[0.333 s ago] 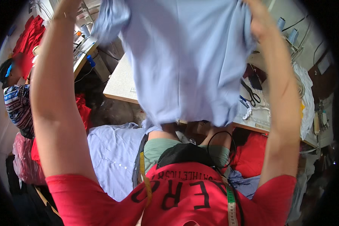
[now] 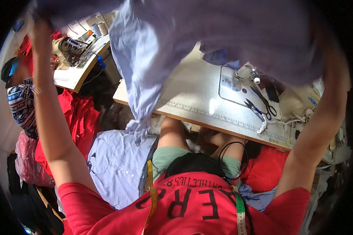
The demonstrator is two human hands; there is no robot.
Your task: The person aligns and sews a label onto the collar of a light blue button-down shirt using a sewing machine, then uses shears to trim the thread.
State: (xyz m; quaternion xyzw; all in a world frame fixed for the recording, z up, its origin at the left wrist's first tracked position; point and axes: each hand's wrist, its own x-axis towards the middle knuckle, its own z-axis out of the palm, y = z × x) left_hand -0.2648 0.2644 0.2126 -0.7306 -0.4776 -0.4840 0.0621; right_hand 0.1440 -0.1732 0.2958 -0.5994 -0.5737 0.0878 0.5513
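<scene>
A light blue shirt [image 2: 223, 35] is stretched wide in the air between my raised hands, its cloth smeared by motion. One narrow part of it dangles toward my lap. My left hand [image 2: 39, 31], at the upper left, is closed on one end of the cloth, though its fingers are dim and blurred. At the upper right my right hand [image 2: 332, 58] grips the other side; shadow and fabric hide most of its fingers. Below the shirt is a white sewing table [image 2: 180, 92] with a ruler strip along its front edge. A folded light blue garment [image 2: 117, 164] lies left of my legs.
Black-handled scissors [image 2: 268, 107], a dark phone [image 2: 272, 93] and white cord [image 2: 264, 126] lie near the sewing machine [image 2: 298, 102]. Red cloth [image 2: 264, 166] is beneath the table's right side. At left, a person [image 2: 21, 103] sits near another machine [image 2: 68, 49].
My hands have spread apart and the shirt has swung upward, from hanging straight down to billowing sideways. The tabletop, scissors and machine are now uncovered.
</scene>
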